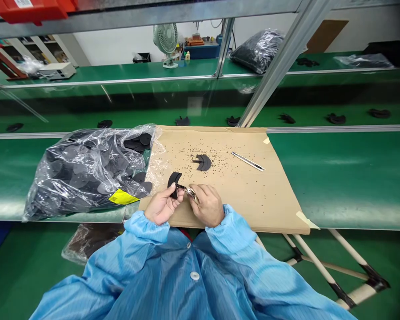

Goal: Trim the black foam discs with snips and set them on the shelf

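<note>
Between thumb and fingers, my left hand (164,205) holds a black curved plastic part (173,181) above the near side of a cardboard sheet (233,204). My right hand (207,203) is closed around a small shiny metal hand tool (191,194), which looks like nippers. The tool's tip meets the thin stem sticking out of the black part. Farther back on the cardboard lies a second black curved part (204,163), with tiny black scraps scattered around it. To its right rests a slim white-and-black craft knife (248,161).
A clear plastic bag (86,173) full of black flat pieces lies left of the cardboard. Behind runs a green conveyor (146,122) carrying several black parts. A metal post (280,66) rises at the back right; a fan (166,40) stands farther off.
</note>
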The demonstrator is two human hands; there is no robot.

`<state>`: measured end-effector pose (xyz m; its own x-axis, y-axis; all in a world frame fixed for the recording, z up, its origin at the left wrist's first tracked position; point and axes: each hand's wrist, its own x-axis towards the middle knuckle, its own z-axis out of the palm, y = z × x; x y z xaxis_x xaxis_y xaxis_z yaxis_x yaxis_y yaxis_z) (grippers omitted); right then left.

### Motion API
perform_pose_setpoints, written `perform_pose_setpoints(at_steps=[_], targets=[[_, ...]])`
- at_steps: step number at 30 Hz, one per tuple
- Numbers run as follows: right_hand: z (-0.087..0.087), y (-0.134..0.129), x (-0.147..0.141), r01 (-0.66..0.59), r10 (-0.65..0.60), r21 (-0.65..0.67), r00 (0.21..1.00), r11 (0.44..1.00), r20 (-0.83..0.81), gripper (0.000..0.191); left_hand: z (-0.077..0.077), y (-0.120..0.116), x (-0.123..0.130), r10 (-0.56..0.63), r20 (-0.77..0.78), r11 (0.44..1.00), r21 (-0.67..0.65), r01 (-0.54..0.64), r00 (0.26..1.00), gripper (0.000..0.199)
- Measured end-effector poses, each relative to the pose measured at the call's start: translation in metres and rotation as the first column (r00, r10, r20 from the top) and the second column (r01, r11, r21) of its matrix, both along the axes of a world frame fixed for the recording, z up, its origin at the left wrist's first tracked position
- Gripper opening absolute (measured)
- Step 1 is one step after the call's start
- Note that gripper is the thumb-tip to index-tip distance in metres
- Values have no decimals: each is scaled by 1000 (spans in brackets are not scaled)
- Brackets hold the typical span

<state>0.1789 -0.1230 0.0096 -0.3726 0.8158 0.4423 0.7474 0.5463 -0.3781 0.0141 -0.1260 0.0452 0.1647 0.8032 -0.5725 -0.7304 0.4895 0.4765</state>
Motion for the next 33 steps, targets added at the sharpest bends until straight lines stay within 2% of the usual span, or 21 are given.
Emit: perform_pose_setpoints(at_steps=[8,22,24,26,30,33], targets=[[1,-2,0,65,-64,30,998,997,-15,27,0,-2,-1,16,4,1000,-7,-16,1000,14],[1,1,6,58,-66,67,991,996,121,31,-1,-5,4,13,2,1000,-20,-13,1000,8],[0,1,4,60,-61,18,994,998,95,28,-3,-4,5,25,-13,1000,-13,-25,1000,7],[0,0,3,49,-51,-89,998,995,-23,23,-7,-2,5,70,-38,997,15,-70,997,1],[3,2,2,-22,-100,-341,936,940,-337,18,-16,5,0,182,-80,982,66,-177,980,18],[8,4,4,-16,-115,-374,939,927,-325,18,-19,10,-10,146,-62,988,64,-142,987,14]])
